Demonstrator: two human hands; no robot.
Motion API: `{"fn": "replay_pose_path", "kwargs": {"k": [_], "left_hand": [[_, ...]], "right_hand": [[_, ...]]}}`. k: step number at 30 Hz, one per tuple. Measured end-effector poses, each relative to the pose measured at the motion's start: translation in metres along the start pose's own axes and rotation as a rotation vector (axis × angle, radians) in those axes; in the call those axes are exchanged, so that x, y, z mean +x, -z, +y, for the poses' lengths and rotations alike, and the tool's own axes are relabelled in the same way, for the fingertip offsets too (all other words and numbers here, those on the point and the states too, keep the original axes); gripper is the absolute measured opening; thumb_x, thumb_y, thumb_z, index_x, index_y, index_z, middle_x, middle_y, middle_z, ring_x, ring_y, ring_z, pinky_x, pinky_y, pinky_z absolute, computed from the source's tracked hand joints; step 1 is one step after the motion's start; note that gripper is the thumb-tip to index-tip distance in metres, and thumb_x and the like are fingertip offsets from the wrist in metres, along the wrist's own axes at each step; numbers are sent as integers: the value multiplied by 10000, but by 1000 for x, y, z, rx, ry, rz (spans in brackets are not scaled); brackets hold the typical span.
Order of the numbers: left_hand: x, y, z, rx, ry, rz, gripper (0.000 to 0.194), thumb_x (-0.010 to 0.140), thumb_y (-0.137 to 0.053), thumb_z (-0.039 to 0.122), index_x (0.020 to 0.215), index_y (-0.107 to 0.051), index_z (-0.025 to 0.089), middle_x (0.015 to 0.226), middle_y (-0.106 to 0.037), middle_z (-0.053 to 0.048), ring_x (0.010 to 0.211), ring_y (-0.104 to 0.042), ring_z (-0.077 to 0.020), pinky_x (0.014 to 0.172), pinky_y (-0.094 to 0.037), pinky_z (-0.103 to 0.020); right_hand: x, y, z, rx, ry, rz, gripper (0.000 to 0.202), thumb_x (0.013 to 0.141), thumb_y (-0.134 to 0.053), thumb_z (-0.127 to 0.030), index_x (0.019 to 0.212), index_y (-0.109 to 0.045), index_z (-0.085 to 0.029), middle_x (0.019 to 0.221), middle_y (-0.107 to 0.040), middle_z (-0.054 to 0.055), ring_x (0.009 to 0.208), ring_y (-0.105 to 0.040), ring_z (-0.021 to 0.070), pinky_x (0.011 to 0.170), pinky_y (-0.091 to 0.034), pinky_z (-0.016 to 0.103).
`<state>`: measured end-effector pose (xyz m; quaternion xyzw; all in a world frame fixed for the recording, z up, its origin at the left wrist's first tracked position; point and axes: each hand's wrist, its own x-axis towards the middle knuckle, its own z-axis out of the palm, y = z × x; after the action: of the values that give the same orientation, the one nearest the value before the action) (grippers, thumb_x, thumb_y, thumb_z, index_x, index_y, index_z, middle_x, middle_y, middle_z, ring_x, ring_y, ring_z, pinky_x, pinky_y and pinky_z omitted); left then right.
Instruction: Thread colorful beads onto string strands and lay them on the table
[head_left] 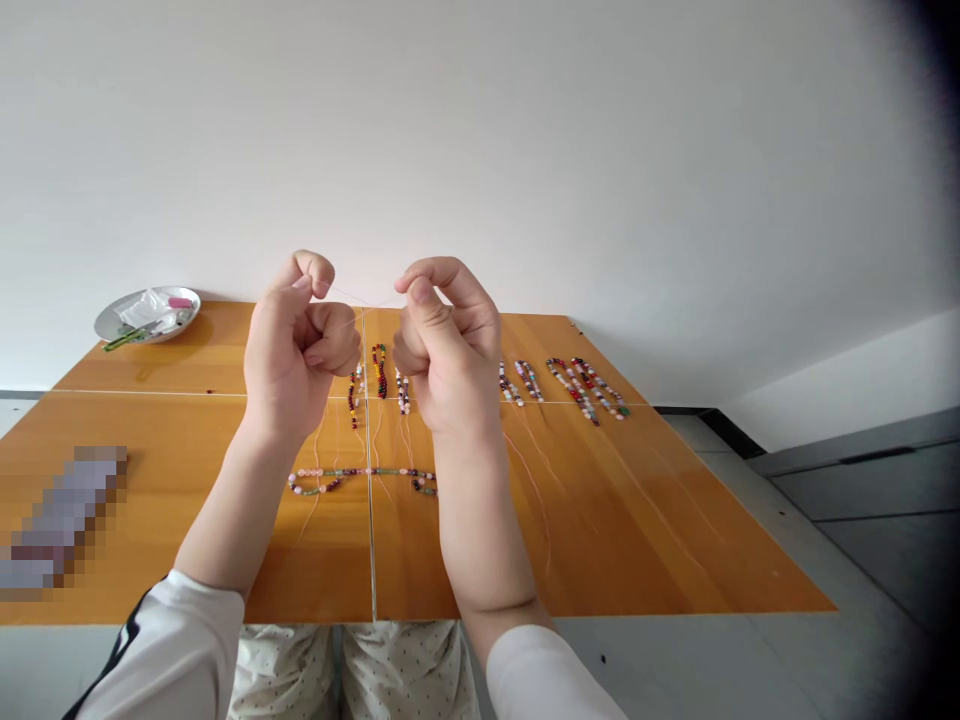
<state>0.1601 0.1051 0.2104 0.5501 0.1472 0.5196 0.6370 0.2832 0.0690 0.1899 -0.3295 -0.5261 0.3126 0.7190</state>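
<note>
Both hands are raised above the table, a short gap apart. My left hand [300, 325] is closed, with thumb and forefinger pinching a thin, pale thread [367, 302]. My right hand [448, 335] is closed too and pinches the same thread, which runs across the gap and seems to cross itself there. Below them a string of mixed beads [382, 471] lies in a curving line on the table, its right part hidden behind my right forearm. Beyond it, short beaded strands [379, 370] with loose thread tails are partly covered by my hands.
The wooden table [660, 560] has seams across its top. At the back left sits a metal plate [105, 318] with plastic bags and a green-handled tool. A blurred-out flat object [67, 520] lies at left. More beaded strands [589, 388] lie at the right. A wall stands behind.
</note>
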Motion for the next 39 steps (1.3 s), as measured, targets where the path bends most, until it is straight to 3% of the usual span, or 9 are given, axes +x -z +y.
{"fn": "replay_pose_path", "kwargs": {"k": [5, 9, 14, 20, 25, 30, 34, 39], "left_hand": [[1, -1, 0, 56, 2, 0, 330, 862, -563, 454, 769, -321, 250, 456, -129, 102, 384, -94, -63, 416, -161, -244], [3, 2, -3, 21, -30, -58, 255, 869, -561, 435, 802, -396, 254, 456, -137, 107, 383, -87, -56, 414, -148, -239], [8, 7, -10, -24, -92, -164, 333, 835, -589, 560, 858, -465, 252, 447, -178, 115, 374, -113, -56, 396, -164, -239], [11, 11, -18, 26, -119, -176, 263, 801, -761, 344, 887, -533, 246, 486, -187, 123, 398, -129, -41, 411, -147, -235], [9, 10, -19, 44, -142, -178, 154, 829, -754, 313, 798, -640, 214, 493, -230, 98, 419, -165, -37, 417, -163, -236], [7, 8, -19, 95, -202, -125, 160, 814, -772, 354, 801, -727, 202, 497, -281, 72, 442, -226, -45, 431, -188, -240], [6, 6, -10, 42, -117, -85, 292, 901, -582, 479, 886, -674, 202, 495, -228, 77, 421, -198, -65, 421, -215, -240], [6, 6, -2, 26, -31, -66, 106, 805, -575, 258, 897, -553, 209, 509, -305, 73, 454, -253, -78, 463, -284, -229]], "right_hand": [[1, 0, 1, -9, -11, 23, 289, 893, -638, -537, 867, -584, -254, 514, -192, -92, 427, -178, 56, 406, -181, 230], [1, -1, 1, 16, -21, 6, 279, 887, -653, -523, 869, -595, -250, 511, -196, -95, 424, -160, 53, 407, -148, 234], [0, -1, 0, 49, -20, 9, 249, 882, -673, -488, 865, -618, -246, 501, -181, -99, 421, -144, 52, 415, -125, 239], [1, -1, -2, 115, 8, 7, 172, 879, -693, -399, 846, -646, -236, 500, -190, -101, 420, -128, 48, 423, -109, 243], [1, 0, -2, 132, 19, 5, 137, 886, -701, -365, 849, -666, -238, 498, -205, -100, 426, -129, 49, 422, -110, 239], [1, 1, -1, 74, 16, 28, 187, 875, -689, -435, 843, -658, -254, 505, -180, -91, 419, -147, 51, 405, -133, 227], [1, 1, 0, 50, 31, 46, 191, 870, -682, -441, 839, -655, -255, 513, -187, -84, 425, -145, 49, 398, -133, 227], [3, 5, 4, 43, 72, 70, 190, 866, -684, -462, 867, -655, -275, 504, -179, -87, 415, -129, 49, 393, -137, 235]]}}
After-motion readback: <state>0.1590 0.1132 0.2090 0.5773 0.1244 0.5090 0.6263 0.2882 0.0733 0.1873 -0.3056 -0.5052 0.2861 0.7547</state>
